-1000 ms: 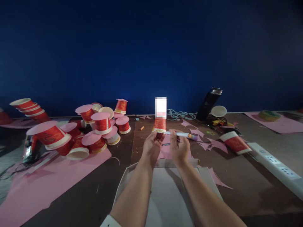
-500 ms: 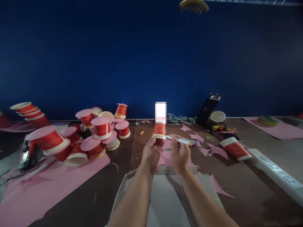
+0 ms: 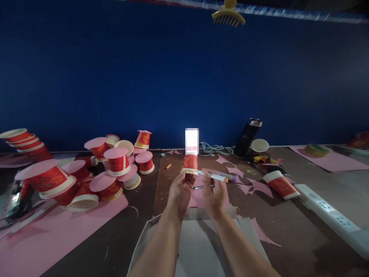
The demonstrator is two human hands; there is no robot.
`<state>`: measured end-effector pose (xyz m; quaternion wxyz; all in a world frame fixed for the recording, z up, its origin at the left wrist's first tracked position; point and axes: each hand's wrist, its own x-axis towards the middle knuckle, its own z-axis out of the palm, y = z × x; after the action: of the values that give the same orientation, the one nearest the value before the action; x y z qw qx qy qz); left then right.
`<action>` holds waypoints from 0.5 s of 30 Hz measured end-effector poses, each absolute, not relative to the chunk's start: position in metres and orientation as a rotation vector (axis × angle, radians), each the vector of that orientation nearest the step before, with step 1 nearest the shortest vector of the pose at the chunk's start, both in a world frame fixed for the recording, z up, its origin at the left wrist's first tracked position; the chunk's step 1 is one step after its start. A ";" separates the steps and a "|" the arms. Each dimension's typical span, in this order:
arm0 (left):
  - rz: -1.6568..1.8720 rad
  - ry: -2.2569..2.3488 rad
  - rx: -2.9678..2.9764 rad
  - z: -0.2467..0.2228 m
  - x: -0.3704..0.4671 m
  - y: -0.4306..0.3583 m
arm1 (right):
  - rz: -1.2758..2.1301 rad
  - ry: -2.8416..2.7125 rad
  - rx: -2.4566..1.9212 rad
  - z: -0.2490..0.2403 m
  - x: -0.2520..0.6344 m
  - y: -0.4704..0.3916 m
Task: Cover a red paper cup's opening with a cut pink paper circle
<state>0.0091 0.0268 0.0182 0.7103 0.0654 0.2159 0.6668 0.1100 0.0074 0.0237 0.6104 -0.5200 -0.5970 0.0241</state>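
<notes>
My left hand (image 3: pixel 180 190) is closed on the rim of an upside-down red paper cup (image 3: pixel 190 163) at the centre. Pink paper shows at the cup's upper end, partly covered by a bright blurred patch. Between the thumb and fingers of my right hand (image 3: pixel 213 192) is a white pen (image 3: pixel 215 176), its left end close to the cup's rim. A second, purple-ended pen (image 3: pixel 232 178) lies just beyond. Under the hands, pink paper (image 3: pixel 198 198) rests on the table, with a thin metal item (image 3: pixel 198 187) partly hidden.
Several red cups with pink discs (image 3: pixel 116 161) crowd the left, beside a large pink sheet (image 3: pixel 72 231). Rightward are a black flask (image 3: pixel 248 136), a tilted cup (image 3: pixel 281 184), paper scraps (image 3: pixel 260 186) and a power strip (image 3: pixel 328 209). An open white box (image 3: pixel 201 246) lies below my forearms.
The view has shifted, so the table items appear further left and slightly lower. Both hands keep their holds on the cup and the pen, and the pen's tip remains by the rim.
</notes>
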 end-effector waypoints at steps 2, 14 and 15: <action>1.469 0.482 0.134 0.019 0.009 0.027 | 0.079 -1.387 -1.203 0.023 0.110 0.008; 1.475 0.457 0.084 0.023 0.007 0.026 | 0.072 -1.392 -1.236 0.023 0.110 0.008; 1.476 0.458 0.088 0.022 0.007 0.027 | 0.074 -1.394 -1.229 0.024 0.110 0.007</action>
<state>0.0073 0.0266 0.0219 0.7152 0.0396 0.2066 0.6666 0.1097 0.0072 0.0236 0.5979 -0.5297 -0.6008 0.0320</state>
